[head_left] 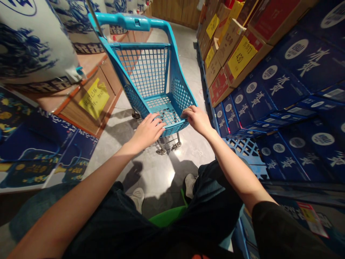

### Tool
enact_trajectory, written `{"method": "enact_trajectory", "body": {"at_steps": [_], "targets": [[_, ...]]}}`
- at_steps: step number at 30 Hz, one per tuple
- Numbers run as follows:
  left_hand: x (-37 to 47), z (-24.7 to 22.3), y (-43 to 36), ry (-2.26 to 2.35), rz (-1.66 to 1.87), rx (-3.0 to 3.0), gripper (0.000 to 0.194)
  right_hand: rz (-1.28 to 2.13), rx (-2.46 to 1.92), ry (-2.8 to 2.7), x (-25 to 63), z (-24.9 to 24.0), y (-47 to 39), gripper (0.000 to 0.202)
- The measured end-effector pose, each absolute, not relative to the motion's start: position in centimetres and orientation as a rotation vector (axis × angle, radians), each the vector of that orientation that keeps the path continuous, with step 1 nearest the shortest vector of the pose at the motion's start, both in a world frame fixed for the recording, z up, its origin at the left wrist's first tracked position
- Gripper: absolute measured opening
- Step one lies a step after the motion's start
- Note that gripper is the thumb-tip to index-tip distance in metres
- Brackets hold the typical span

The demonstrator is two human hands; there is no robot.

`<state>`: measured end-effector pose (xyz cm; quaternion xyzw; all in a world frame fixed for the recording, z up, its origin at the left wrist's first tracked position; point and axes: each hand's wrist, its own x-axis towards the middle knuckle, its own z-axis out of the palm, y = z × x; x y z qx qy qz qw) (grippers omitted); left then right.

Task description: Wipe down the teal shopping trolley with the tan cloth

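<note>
A blue plastic shopping cart (pixel 161 104) stands on the floor right in front of me, its basket bare inside. My left hand (pixel 149 129) rests at the left of the basket's near rim, fingers stretched out and slightly apart. At the near right corner of the rim is my right hand (pixel 198 118), its fingers curled around a small brownish piece (pixel 185 112) that looks like cloth or sponge. The hand covers most of that piece, so its exact kind is unclear. The cart's handle (pixel 134 22) is at the far end.
Large blue-and-white jars (pixel 29 46) stand on a wooden ledge (pixel 88 97) at the left. Blue boxes (pixel 272 86) and brown cartons (pixel 229 46) are stacked on the right, above a blue pallet (pixel 248 153). Something green (pixel 167 217) is beneath me.
</note>
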<state>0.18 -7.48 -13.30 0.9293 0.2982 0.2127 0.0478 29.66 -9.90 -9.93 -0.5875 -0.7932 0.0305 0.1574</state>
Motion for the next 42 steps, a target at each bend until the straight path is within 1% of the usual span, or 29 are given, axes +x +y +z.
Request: {"method": "enact_trajectory", "body": {"at_steps": [7, 10, 15, 18, 21, 25, 29, 33, 35, 38, 40, 42], "targets": [[0.2, -13.1, -7.7, 0.92, 0.629, 2.863, 0.037, 0.237, -1.381, -2.485, 26.8, -10.5, -10.9, 0.048], [0.2, -13.2, -7.6, 0.913, 0.633, 2.848, 0.036, 0.237, -1.455, -2.426, 28.4, -9.8, -10.2, 0.046], [0.1, -13.3, -7.5, 0.899, 0.629, 2.9, 0.039, 0.096, -1.692, -2.283, 29.9, -9.3, -10.1, 0.043], [0.2, -13.3, -7.6, 0.904, 0.643, 2.895, 0.039, 0.097, -1.61, -2.346, 28.1, -9.9, -10.9, 0.044], [0.2, -13.2, -7.7, 0.914, 0.647, 2.884, 0.038, 0.168, -1.458, -2.439, 26.3, -10.4, -11.5, 0.047], [0.2, -13.2, -7.6, 0.908, 0.638, 2.896, 0.039, 0.263, -1.399, -2.44, 27.3, -10.0, -10.7, 0.044], [0.2, -13.3, -7.5, 0.899, 0.626, 2.923, 0.041, 0.174, -1.619, -2.283, 29.9, -9.3, -9.7, 0.048], [0.1, -13.3, -7.5, 0.905, 0.622, 2.922, 0.041, 0.046, -1.773, -2.278, 29.2, -9.3, -10.3, 0.045], [0.1, -13.2, -7.6, 0.91, 0.623, 2.917, 0.041, 0.024, -1.738, -2.341, 27.8, -9.6, -10.9, 0.043], [0.1, -13.2, -7.6, 0.913, 0.628, 2.918, 0.041, 0.096, -1.548, -2.458, 26.3, -10.1, -11.4, 0.045], [0.1, -13.2, -7.6, 0.912, 0.628, 2.919, 0.041, 0.169, -1.465, -2.474, 26.4, -10.2, -11.2, 0.046], [0.2, -13.2, -7.6, 0.908, 0.622, 2.924, 0.041, 0.205, -1.476, -2.414, 27.3, -10.1, -10.7, 0.045]]}}
